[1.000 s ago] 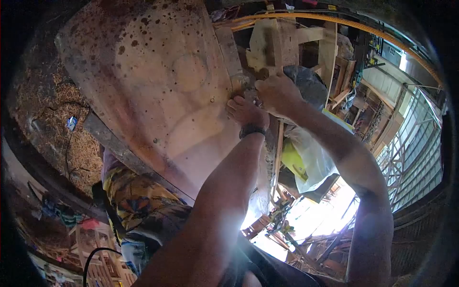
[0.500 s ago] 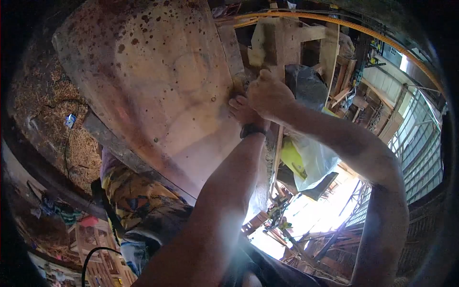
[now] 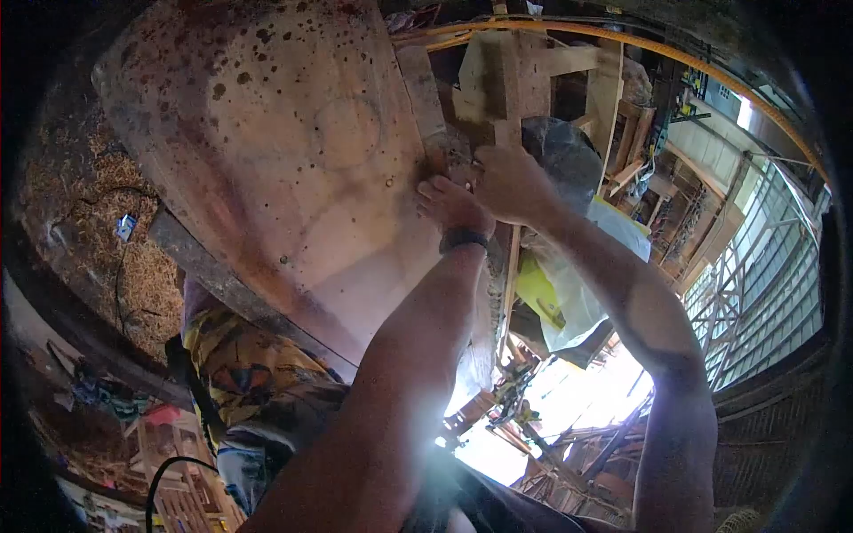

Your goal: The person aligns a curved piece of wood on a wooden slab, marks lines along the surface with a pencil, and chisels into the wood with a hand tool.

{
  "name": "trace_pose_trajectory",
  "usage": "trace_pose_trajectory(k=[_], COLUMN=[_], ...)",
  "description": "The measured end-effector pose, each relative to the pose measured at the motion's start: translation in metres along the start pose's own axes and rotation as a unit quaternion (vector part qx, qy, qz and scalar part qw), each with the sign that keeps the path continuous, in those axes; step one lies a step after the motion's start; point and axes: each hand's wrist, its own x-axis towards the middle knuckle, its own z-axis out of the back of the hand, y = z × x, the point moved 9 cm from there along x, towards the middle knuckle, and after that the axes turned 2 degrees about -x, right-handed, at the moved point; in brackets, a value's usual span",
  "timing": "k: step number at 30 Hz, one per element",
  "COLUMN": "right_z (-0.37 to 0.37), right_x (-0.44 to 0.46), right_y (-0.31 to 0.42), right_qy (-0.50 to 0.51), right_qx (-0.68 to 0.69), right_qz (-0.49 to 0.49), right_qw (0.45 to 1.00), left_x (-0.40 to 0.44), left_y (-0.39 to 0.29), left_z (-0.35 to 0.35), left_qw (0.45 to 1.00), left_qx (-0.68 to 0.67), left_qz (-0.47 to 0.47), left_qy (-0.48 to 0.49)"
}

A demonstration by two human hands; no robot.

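- Far left on my feed: wood shavings (image 3: 147,275) with a small blue-and-white box (image 3: 126,226) among them, well apart from both hands.
- Next, the big spotted wooden panel (image 3: 302,178), taking up the middle-left in front of the person. My bet is heavy and stiff, not fragile, maybe a bit slick where it looks smooth. I'd grab it by the long edges, not the flat face.
- Left hand (image 3: 455,204), dark wristband (image 3: 465,238) on: at the panel's right edge, fingers bent, forearm coming up from bottom centre. Can't tell if it's gripping anything.
- Right hand (image 3: 514,185): just beside the left, fingers curled in, elbow bent well out. Can't make out what's inside, if anything.
- Beyond that, some pale plastic (image 3: 573,306) near the right forearm.
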Motion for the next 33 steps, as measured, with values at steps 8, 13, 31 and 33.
trace_pose_trajectory(k=[8, 13, 31, 33], right_z=[0.005, 0.006, -0.003, -0.002], right_x=[0.005, 0.01, -0.008, 0.001], right_y=[-0.006, 0.015, 0.053, 0.044], right_qy=[-0.01, 0.029, -0.044, 0.009], right_qx=[-0.078, -0.152, -0.37, -0.322], right_qz=[0.032, 0.074, 0.296, 0.247], right_qw=[0.996, 0.985, 0.879, 0.914], left_x=[-0.002, 0.0, -0.003, -0.006], left_y=[-0.003, 0.0, -0.004, -0.004], left_z=[0.003, -0.005, 0.0, -0.001], left_qw=[1.0, 0.998, 0.998, 0.999], left_qx=[-0.016, -0.034, 0.034, 0.018], left_qz=[-0.005, 0.014, -0.013, -0.031], left_qy=[-0.013, 0.044, 0.049, 0.005])
